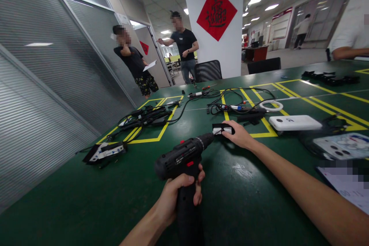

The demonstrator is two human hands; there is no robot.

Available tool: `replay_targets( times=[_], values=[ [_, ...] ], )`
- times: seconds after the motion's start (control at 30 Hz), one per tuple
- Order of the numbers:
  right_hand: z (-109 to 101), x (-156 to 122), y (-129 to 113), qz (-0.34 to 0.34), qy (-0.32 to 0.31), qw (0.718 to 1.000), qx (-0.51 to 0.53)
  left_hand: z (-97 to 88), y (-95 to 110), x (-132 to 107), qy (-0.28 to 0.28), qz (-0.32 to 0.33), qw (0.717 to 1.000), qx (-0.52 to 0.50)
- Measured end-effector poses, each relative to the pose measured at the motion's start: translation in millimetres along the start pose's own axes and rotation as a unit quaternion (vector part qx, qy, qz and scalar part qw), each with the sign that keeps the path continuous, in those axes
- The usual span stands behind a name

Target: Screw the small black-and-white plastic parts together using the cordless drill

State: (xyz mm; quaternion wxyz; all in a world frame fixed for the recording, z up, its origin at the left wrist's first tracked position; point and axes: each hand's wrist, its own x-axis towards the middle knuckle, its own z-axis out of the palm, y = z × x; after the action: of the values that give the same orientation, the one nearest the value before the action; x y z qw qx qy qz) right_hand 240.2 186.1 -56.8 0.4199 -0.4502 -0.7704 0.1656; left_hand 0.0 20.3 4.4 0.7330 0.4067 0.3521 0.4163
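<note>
My left hand (178, 194) is wrapped tight around the handle of the black cordless drill (184, 157), whose bit points at a small black-and-white part (221, 128). My right hand (239, 134) pins that part flat against the green table (86, 200), fingers pressed on it, near the table's middle, just beside a yellow taped line (261, 135).

I see a black cordless drill (184, 159) with a red switch on its side, held upright by its grip above the green table (86, 200), nose aimed away toward a small black part (222, 129). That part lies flat on the table, a white piece on top, the bit's tip touching it.
</note>
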Motion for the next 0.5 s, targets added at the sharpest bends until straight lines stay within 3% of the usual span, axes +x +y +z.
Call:
replay_targets(
  times=[0.5],
  values=[
    [0.0,1.0,0.5,0.004,0.001,1.000,-0.005,12.5,7.3,2.4,0.033,-0.029,0.996,0.076]
  ],
)
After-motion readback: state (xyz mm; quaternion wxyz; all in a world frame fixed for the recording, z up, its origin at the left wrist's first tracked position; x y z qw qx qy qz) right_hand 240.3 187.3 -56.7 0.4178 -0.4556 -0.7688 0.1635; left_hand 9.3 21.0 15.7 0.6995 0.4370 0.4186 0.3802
